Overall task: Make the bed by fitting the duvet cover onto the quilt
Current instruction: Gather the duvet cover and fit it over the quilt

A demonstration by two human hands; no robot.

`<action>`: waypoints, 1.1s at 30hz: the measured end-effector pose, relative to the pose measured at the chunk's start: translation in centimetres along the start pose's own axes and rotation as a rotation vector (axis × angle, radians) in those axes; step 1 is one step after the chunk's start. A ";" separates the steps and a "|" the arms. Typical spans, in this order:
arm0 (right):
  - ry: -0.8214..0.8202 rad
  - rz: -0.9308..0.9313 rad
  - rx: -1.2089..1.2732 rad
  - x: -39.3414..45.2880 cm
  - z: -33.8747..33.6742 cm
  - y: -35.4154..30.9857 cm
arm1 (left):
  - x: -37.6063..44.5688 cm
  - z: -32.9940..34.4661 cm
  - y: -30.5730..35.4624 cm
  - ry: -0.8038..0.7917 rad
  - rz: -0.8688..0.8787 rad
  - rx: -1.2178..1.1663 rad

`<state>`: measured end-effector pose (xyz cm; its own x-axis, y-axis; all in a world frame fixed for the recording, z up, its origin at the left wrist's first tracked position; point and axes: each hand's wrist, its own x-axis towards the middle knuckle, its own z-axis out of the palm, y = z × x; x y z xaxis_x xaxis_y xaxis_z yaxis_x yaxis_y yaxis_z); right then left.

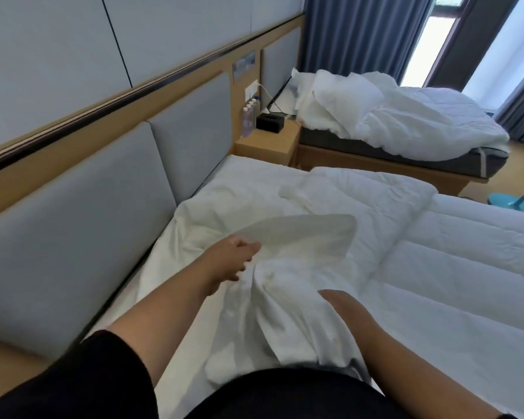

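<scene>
A white duvet cover (285, 285) lies bunched on the near bed, its upper edge lifted into a taut flap. My left hand (238, 255) grips that lifted edge near the headboard side. My right hand (342, 303) is tucked into the folds of the cover lower down; its fingers are hidden by the cloth. The white quilt (454, 267), stitched in wide channels, lies flat across the right part of the bed, with a folded corner toward the far end.
A grey padded headboard (82, 225) runs along the left. A wooden nightstand (266, 143) holds water bottles (249, 116) and a black tissue box (270, 122). A second bed with rumpled white bedding (390, 116) stands beyond. Blue curtains (360, 34) hang at the window.
</scene>
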<state>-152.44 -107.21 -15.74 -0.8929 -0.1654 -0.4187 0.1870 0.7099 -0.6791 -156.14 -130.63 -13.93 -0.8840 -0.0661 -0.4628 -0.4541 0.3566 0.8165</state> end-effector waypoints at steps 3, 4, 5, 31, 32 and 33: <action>0.193 -0.062 0.061 -0.8 0.3 -0.2 | -4.3 0.9 -1.9 -0.011 -0.195 -0.147; 0.279 -0.082 0.199 -0.9 0.6 0.5 | -5.5 1.3 -1.9 -0.090 -0.208 -0.173; 0.262 -0.084 0.284 -0.8 1.0 0.9 | -6.6 1.7 -1.8 -0.175 -0.197 -0.177; 0.195 -0.089 0.530 -1.8 1.7 -0.1 | -9.9 -2.9 -1.5 -0.147 0.249 0.653; 0.186 -0.086 0.554 -1.8 1.9 -0.1 | -9.4 -2.6 -1.6 -0.126 0.232 0.479; 0.174 -0.087 0.559 -1.7 2.1 -0.2 | -8.6 -1.9 -2.0 -0.161 0.280 0.399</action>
<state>-150.08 -108.52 -16.20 -0.9599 -0.0585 -0.2743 0.2553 0.2229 -0.9408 -147.86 -132.55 -10.90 -0.9231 0.2158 -0.3183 -0.0972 0.6700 0.7360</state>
